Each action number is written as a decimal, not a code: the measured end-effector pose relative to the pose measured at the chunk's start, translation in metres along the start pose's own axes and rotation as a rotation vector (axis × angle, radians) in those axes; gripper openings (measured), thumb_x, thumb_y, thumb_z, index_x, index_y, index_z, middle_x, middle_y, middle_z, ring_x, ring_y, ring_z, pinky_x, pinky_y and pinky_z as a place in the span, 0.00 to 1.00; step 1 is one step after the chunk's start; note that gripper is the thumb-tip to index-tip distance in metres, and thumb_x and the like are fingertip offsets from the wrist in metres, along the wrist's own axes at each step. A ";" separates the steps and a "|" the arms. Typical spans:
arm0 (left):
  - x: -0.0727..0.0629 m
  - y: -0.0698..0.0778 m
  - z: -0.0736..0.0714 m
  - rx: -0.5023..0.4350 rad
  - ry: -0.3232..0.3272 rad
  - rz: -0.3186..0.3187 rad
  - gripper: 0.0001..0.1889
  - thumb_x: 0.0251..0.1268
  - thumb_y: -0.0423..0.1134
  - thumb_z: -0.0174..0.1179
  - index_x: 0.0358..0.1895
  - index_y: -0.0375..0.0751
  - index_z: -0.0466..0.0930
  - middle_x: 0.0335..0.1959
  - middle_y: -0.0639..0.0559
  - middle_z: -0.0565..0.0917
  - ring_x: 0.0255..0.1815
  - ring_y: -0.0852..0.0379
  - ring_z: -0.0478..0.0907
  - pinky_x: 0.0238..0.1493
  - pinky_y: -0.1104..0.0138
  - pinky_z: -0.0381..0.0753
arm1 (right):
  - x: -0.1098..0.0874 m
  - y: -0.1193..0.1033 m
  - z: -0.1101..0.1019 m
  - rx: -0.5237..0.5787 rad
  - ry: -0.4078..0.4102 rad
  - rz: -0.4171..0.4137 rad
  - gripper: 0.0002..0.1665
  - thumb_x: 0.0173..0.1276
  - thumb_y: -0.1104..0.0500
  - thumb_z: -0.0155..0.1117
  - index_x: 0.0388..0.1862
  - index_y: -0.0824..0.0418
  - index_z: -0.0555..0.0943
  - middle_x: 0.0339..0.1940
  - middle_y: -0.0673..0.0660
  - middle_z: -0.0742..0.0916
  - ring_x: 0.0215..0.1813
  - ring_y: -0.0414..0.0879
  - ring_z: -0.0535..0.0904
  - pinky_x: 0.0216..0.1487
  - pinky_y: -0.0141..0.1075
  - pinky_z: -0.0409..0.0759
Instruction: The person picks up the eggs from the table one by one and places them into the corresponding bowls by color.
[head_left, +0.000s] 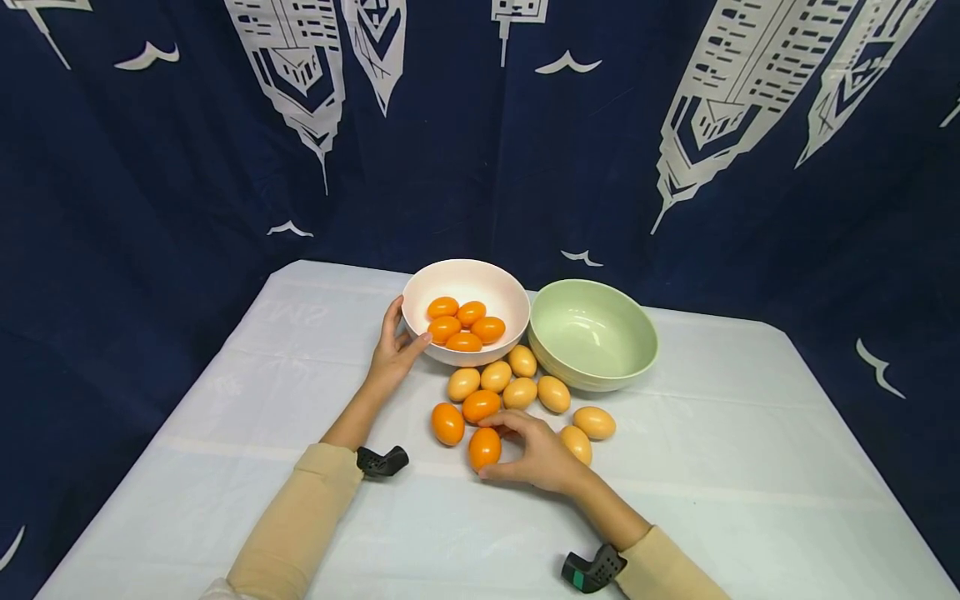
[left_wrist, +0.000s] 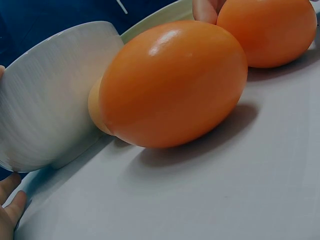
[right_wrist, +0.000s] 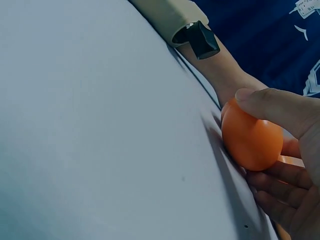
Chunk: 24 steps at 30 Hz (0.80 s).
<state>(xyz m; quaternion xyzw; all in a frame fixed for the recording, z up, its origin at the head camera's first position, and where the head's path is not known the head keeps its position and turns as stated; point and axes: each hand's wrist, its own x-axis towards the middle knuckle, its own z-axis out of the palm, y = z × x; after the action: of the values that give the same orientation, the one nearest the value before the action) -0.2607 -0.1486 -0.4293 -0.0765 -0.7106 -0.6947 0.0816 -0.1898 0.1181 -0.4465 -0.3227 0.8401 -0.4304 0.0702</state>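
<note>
My left hand (head_left: 392, 357) holds the pale pink bowl (head_left: 501, 293) at its left side, thumb at the rim and fingers against the outer wall. Several orange eggs (head_left: 488, 329) lie inside this bowl. Over the table, my right hand (head_left: 542, 454) pinches an orange egg (head_left: 484, 450) between thumb and fingers; the right wrist view shows the thumb on top of that egg (right_wrist: 252, 142). Two more orange eggs rest close by, one to the left (head_left: 447, 424) and one just behind the fingertips (head_left: 481, 406).
A light green bowl (head_left: 592, 321), with nothing in it, stands right beside the pink one. Several yellowish eggs (head_left: 553, 394) lie in front of both bowls and behind my right hand. The white-covered table (head_left: 750, 450) ends at a dark blue patterned curtain (head_left: 480, 167).
</note>
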 end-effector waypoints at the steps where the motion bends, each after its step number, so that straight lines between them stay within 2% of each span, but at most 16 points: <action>1: 0.000 0.000 0.000 -0.001 -0.001 0.000 0.42 0.69 0.34 0.59 0.78 0.42 0.42 0.78 0.39 0.44 0.68 0.32 0.61 0.67 0.49 0.64 | 0.000 0.000 0.001 0.000 0.002 -0.003 0.34 0.48 0.51 0.82 0.55 0.57 0.81 0.51 0.46 0.82 0.49 0.41 0.77 0.56 0.37 0.77; 12: 0.001 -0.001 0.000 0.032 0.001 -0.026 0.42 0.69 0.37 0.59 0.78 0.46 0.42 0.79 0.42 0.44 0.70 0.35 0.59 0.68 0.51 0.63 | -0.003 0.002 0.008 0.002 0.037 -0.038 0.36 0.49 0.50 0.82 0.57 0.57 0.79 0.54 0.47 0.82 0.53 0.42 0.77 0.58 0.37 0.76; 18: 0.001 -0.001 0.000 0.027 0.001 -0.024 0.42 0.69 0.36 0.59 0.78 0.44 0.41 0.79 0.41 0.44 0.71 0.36 0.59 0.68 0.51 0.63 | -0.002 0.003 0.008 0.000 0.039 -0.044 0.36 0.49 0.50 0.82 0.57 0.57 0.80 0.55 0.47 0.82 0.55 0.42 0.76 0.58 0.37 0.76; 24: 0.011 -0.026 -0.002 0.017 0.016 -0.014 0.43 0.69 0.37 0.60 0.79 0.50 0.42 0.79 0.45 0.44 0.72 0.37 0.57 0.69 0.50 0.62 | -0.001 0.003 0.007 -0.014 0.044 -0.066 0.35 0.49 0.53 0.82 0.56 0.59 0.80 0.55 0.49 0.82 0.54 0.43 0.77 0.57 0.37 0.77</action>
<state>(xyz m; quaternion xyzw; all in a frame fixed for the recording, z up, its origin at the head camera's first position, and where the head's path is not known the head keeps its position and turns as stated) -0.2770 -0.1515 -0.4524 -0.0652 -0.7162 -0.6898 0.0833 -0.1872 0.1153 -0.4538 -0.3412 0.8333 -0.4335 0.0353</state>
